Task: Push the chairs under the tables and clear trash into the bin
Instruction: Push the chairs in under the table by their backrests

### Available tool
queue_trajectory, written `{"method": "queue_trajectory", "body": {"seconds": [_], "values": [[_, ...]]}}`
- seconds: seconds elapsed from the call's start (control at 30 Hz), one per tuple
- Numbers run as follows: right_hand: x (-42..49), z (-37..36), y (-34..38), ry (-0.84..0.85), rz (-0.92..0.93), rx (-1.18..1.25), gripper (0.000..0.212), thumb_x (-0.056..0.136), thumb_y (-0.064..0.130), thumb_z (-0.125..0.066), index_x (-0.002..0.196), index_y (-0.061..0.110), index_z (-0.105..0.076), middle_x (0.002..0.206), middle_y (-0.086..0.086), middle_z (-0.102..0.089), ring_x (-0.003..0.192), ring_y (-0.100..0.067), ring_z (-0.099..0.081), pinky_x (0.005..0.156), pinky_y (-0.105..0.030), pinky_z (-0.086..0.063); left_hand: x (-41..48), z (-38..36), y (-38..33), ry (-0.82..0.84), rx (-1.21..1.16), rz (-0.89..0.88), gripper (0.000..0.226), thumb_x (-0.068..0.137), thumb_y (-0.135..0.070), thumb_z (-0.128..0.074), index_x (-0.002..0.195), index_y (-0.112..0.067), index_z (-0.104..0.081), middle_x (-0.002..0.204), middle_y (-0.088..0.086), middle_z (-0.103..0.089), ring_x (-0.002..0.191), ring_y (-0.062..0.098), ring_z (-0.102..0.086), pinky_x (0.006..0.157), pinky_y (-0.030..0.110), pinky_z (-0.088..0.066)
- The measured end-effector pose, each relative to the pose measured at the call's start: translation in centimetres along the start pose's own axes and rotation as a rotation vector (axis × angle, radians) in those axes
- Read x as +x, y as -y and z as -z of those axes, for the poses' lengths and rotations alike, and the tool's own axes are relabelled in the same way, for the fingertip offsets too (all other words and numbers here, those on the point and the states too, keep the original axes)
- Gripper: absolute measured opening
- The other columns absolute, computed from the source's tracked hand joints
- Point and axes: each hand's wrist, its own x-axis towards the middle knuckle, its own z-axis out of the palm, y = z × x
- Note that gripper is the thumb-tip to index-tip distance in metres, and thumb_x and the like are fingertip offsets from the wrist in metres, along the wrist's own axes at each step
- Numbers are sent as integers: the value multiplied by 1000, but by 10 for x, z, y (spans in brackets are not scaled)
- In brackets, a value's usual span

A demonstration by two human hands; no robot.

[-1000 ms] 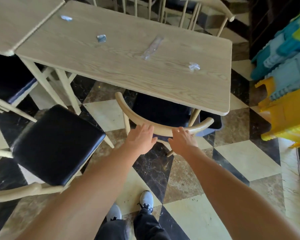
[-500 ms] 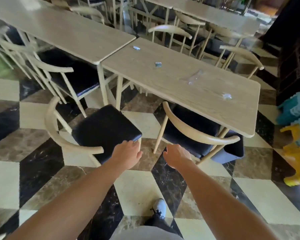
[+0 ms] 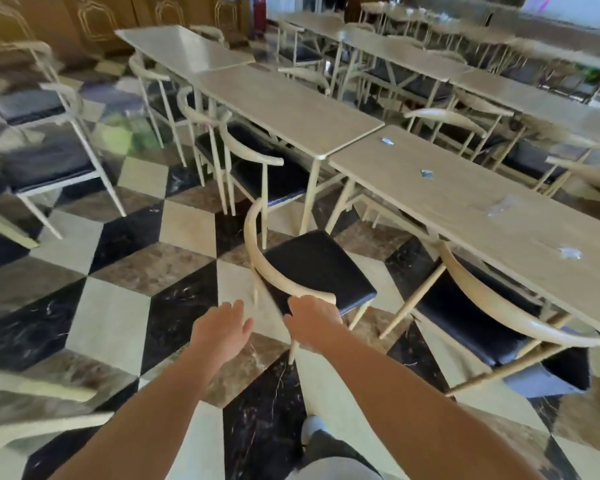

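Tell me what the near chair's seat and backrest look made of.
Seat: black padded cushion, likely faux leather, judging by its smooth, faint sheen. Backrest: pale wood or a wood-look finish, matte; a curved rail, with grain too blurred to confirm.

Chair [image 3: 312,268] stands pulled out left of table [image 3: 465,202]; second chair [image 3: 482,313] tucked under it right; scraps [image 3: 426,173] on top.

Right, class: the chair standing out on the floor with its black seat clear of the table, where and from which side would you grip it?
Grip the curved backrest rail from behind: it wraps the black seat and faces the person; the right hand is already there.
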Motion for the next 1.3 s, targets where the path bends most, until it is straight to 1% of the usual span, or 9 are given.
{"method": "queue_trajectory", "body": {"seconds": [0.1,0.17,0.27,0.5,0.7,0.87,1.0,1.1,1.3], "values": [[23,11,27,-32,51,-42,25,103,28,-42,115,11,-56,93,-5,-58,77,-25,-62,56,-31,-47,13,8,23,3,-9,13,39,104,-46,-35,123,-16,-51,110,4,-61,103,24,-63,80,36,-52],[42,17,34,-37,54,-60,27,104,29,-41,118,12,-56,93,-4,-58,78,-24,-61,58,-32,-48,28,12,33,-9,0,-17,38,104,-46,-36,122,-17,-51,108,3,-60,102,23,-62,79,35,-52],[78,17,34,-30,-64,12,23,103,32,-41,112,16,-55,83,2,-52,69,-18,-55,57,-31,-41,62,16,43,-24,8,-64,38,103,-48,-36,122,-18,-49,107,0,-59,100,20,-61,77,33,-51],[151,-3,21,93,-277,94,18,98,25,-43,107,16,-56,88,0,-54,79,-22,-57,68,-35,-44,132,32,64,10,107,-214,40,104,-47,-34,128,-17,-47,113,1,-59,100,20,-60,77,32,-51],[215,-4,39,83,-324,193,18,98,27,-43,108,18,-54,91,1,-53,81,-22,-54,66,-36,-44,198,37,91,99,139,-275,40,105,-45,-33,129,-15,-46,118,4,-58,104,23,-60,81,35,-51],[227,-21,49,63,-431,196,23,102,34,-41,111,16,-52,110,-4,-57,103,-27,-54,76,-37,-40,244,19,115,147,220,-465,48,106,-47,-32,140,-16,-44,131,6,-57,115,25,-58,90,37,-50],[219,-24,65,43,-627,230,29,102,41,-43,113,16,-52,112,-5,-59,108,-28,-55,81,-39,-43,283,12,137,189,194,-594,48,104,-49,-37,139,-18,-48,135,4,-58,119,25,-58,98,39,-51],[218,-28,81,-51,-772,315,29,99,42,-46,108,15,-54,109,-7,-61,107,-30,-57,86,-42,-49,314,16,143,142,230,-747,46,104,-48,-39,135,-18,-52,127,3,-61,112,23,-61,91,37,-53],[217,-38,116,-52,-862,376,36,102,48,-41,118,18,-51,118,-5,-59,112,-27,-53,91,-41,-45,346,30,141,128,185,-833,42,104,-49,-37,129,-18,-50,123,5,-62,109,25,-60,89,38,-53]]}}
